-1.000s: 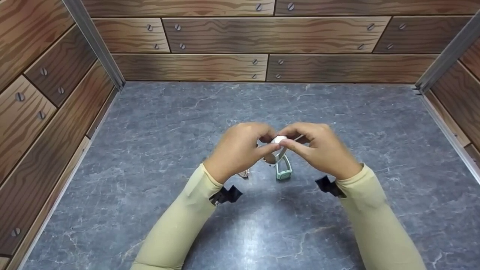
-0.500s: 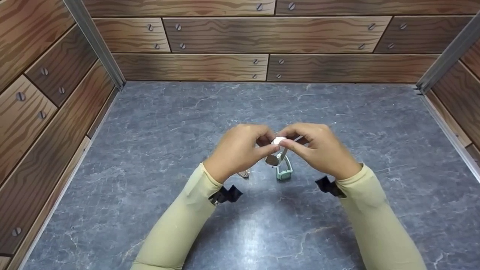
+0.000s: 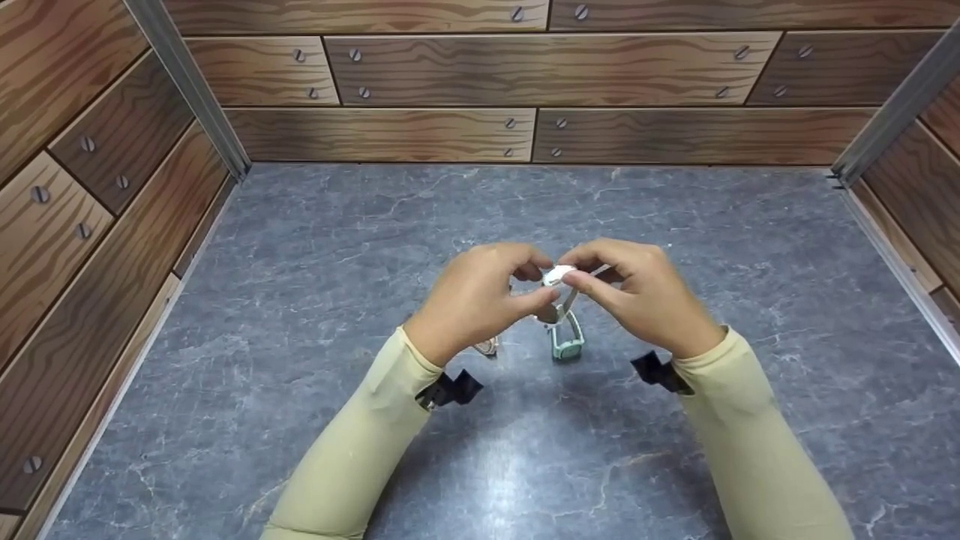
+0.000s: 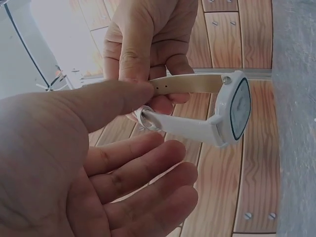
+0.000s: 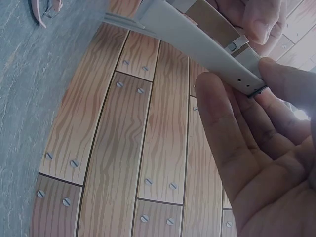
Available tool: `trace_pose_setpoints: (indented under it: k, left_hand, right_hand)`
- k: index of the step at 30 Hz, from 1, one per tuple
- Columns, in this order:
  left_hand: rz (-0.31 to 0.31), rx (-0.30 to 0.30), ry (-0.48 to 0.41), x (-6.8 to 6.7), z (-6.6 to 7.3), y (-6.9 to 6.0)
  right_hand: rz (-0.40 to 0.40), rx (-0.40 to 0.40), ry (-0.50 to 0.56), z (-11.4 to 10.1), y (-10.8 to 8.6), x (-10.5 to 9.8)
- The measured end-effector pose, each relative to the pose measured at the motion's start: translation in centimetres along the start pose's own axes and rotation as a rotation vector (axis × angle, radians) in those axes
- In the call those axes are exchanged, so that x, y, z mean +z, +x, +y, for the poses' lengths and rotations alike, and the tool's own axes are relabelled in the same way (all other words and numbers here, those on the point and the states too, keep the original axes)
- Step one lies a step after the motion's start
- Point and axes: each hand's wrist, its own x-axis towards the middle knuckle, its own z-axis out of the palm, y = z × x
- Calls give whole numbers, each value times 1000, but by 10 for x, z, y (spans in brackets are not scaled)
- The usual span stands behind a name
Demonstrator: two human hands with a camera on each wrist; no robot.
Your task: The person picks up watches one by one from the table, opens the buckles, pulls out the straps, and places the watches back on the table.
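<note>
A white wristwatch (image 4: 237,108) hangs below both hands, its strap (image 5: 207,47) looped and its white strap end (image 3: 559,275) uppermost. My right hand (image 3: 634,289) pinches the strap end between thumb and index finger. My left hand (image 3: 480,296) is beside it; in the left wrist view its thumb lies over the strap end and its other fingers are extended, apart from the buckle (image 4: 144,118). In the head view, the watch case is mostly hidden behind the left thumb. A mint green watch (image 3: 568,349) stands on the table just below.
A brownish watch (image 3: 487,346) lies on the table, partly hidden by the left hand. The grey marbled table (image 3: 360,247) is bounded by wood-patterned walls (image 3: 435,71) at the back and sides.
The white strap end has risen slightly with the right hand, and the left thumb and index finger have parted a little from it. The watches on the table have not moved.
</note>
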Motion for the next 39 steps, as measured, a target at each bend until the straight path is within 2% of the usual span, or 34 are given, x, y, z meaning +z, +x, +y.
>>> trace_pose_setpoints:
  k: [6,14,22,29,39]
  left_hand:
    - [24,51,14,1,1,0]
    - [42,98,31,3,0,0]
    - [42,96,46,5,-1,1]
    - [39,78,39,4,-1,2]
    - [47,61,22,4,0,1]
  right_hand:
    - [-24,-3,35,1,0,-1]
    - [-56,3,18,0,-1,-5]
    - [-78,30,-12,-1,0,-5]
    - [-46,6,-15,-1,0,-4]
    - [-8,-4,36,1,0,-3]
